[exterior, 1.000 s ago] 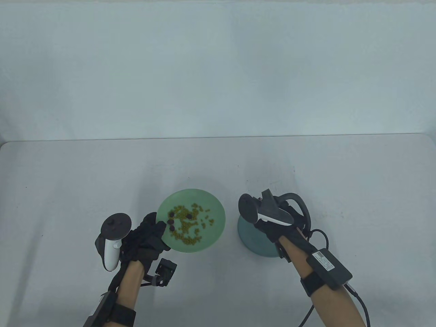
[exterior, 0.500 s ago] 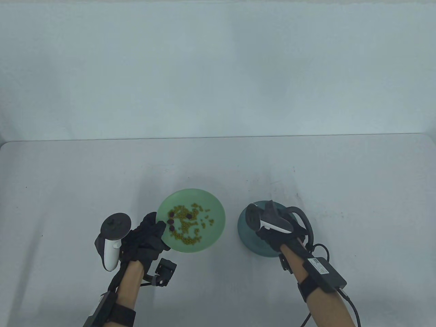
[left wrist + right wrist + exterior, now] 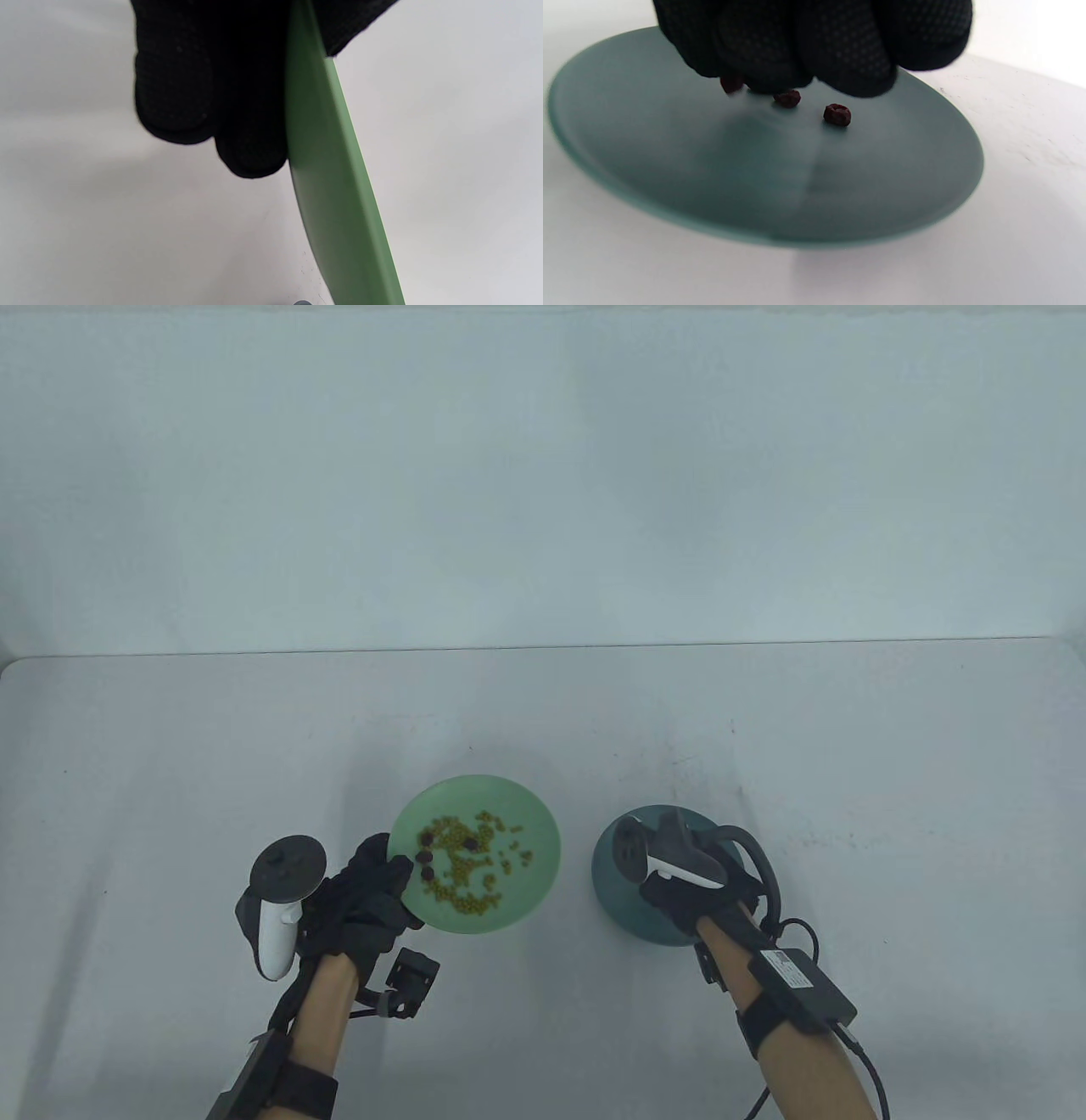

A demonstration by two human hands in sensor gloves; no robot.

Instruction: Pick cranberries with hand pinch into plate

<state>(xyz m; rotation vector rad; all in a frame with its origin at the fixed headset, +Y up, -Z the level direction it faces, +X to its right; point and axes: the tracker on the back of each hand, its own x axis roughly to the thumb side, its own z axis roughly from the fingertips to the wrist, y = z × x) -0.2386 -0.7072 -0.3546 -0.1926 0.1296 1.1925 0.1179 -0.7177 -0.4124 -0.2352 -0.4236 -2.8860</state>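
Over the last second the right hand [image 3: 687,878] has drawn back toward 6 o'clock and sunk over the grey-blue plate [image 3: 615,891], which suggests a drop-off under way. Its fingertips [image 3: 848,63] bunch narrowly just above three cranberries [image 3: 837,114]; whether one is still pinched I cannot tell. More cranberries [image 3: 427,857] sit at 9 o'clock among yellow beans [image 3: 467,874] on the green plate [image 3: 534,831], whose rim the left hand [image 3: 361,899] holds on the bench [image 3: 170,772].

Soft, even, cool light falls on the desk [image 3: 543,712], with faint shadows beyond the green plate [image 3: 509,806]; in the right wrist view the dark teal plate [image 3: 670,178] is blurred at its near rim, and the gloved fingers [image 3: 174,84] show almost no detail
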